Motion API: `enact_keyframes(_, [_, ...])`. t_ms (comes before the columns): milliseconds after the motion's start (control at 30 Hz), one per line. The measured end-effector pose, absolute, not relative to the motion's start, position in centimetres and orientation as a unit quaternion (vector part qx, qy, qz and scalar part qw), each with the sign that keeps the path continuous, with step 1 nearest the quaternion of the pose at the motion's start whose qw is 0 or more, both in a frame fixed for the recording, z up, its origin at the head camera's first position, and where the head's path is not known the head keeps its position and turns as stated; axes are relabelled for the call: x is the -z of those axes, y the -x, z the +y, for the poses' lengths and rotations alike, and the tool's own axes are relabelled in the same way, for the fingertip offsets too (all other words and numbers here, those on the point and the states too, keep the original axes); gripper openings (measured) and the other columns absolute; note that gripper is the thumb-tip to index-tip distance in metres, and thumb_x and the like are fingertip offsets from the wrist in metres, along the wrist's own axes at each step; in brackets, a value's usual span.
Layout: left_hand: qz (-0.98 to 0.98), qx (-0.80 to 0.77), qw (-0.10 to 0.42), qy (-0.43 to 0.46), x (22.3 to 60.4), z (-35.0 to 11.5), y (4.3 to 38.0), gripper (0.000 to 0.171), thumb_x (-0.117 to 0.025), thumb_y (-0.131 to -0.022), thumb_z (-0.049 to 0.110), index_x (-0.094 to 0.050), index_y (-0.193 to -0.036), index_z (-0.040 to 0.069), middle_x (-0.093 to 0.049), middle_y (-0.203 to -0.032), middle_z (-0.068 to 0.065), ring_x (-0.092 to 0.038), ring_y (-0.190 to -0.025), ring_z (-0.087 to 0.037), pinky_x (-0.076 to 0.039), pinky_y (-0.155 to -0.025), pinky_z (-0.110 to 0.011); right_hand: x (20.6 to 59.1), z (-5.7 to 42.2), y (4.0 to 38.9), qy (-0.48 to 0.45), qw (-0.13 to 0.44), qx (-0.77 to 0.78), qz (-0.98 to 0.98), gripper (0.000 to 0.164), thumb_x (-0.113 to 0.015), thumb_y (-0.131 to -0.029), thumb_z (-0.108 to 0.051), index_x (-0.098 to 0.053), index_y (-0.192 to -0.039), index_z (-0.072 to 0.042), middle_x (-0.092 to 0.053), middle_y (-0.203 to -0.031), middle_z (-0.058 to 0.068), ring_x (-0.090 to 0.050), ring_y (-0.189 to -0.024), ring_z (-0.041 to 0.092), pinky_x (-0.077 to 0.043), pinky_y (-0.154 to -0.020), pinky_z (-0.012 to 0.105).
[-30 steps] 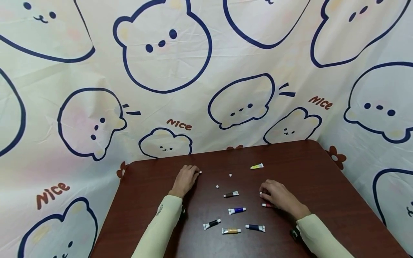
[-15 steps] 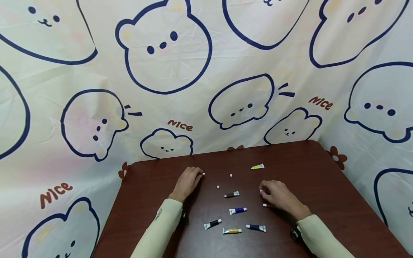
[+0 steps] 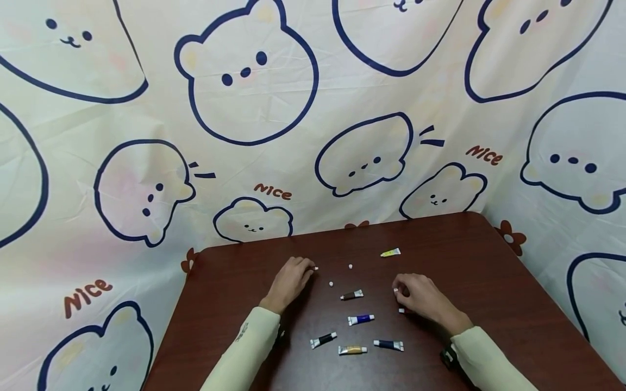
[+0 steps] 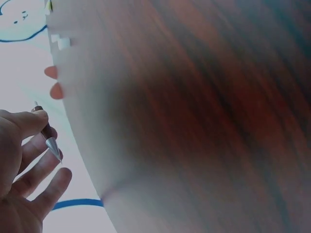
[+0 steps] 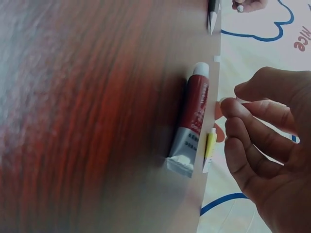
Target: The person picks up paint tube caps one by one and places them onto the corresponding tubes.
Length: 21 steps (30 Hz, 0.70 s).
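My left hand [image 3: 289,283] pinches a small paint tube [image 4: 47,130] between thumb and forefinger. It has a dark brownish-red body and a silver crimped end in the left wrist view; its white tip pokes past the fingertips in the head view. The other left fingers are spread. My right hand [image 3: 419,297] pinches a small white cap [image 3: 395,290] between thumb and fingertip, mostly covered in the right wrist view. Just under that hand lies a red paint tube [image 5: 195,104] with a white cap, largely hidden from the head camera.
Two loose white caps, a far one [image 3: 350,266] and a nearer one [image 3: 331,284], sit between the hands. Brown [image 3: 351,295], blue [image 3: 361,320], black [image 3: 323,340], ochre [image 3: 352,350] and navy [image 3: 388,345] tubes lie closer in. A yellow tube [image 3: 390,252] is farther back.
My left hand has moved rightward and slightly nearer with the tube in its fingers. The right hand stays nearly in place, still pinching the white cap.
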<state>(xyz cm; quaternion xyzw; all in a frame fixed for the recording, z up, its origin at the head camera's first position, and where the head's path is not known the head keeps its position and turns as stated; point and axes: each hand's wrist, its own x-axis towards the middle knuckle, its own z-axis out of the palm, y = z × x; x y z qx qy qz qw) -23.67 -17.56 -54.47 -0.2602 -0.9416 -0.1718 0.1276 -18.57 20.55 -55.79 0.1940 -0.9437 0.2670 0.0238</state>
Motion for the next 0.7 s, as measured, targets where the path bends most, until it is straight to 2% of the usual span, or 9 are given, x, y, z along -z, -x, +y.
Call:
enact_keyframes(500, [-0.934,0.154,0.138,0.292,53.8,-15.9,22.3,0.014,-0.074,-0.105,0.015,-0.076,-0.119,0.013,-0.078,-0.112,-0.003,-0.068,-0.104,-0.019,-0.063,-0.090,-0.035,55.2,19.7,17.8,-0.186,0.042,-0.258,-0.947,0.010,-0.079,-0.097,-0.011,-0.073,-0.098,-0.019,-0.061,-0.087,-0.010,-0.051,-0.077,0.006,-0.046,-0.067,0.024])
enact_keyframes(700, [-0.933,0.155,0.136,0.295,53.5,-15.4,21.9,0.016,-0.075,-0.105,0.016,-0.076,-0.120,0.013,-0.078,-0.113,-0.001,-0.069,-0.105,-0.018,-0.063,-0.090,-0.033,54.9,19.2,17.5,-0.180,0.050,-0.250,-0.950,0.005,-0.079,-0.098,-0.014,-0.076,-0.101,-0.017,-0.068,-0.091,-0.008,-0.055,-0.081,0.008,-0.051,-0.071,0.029])
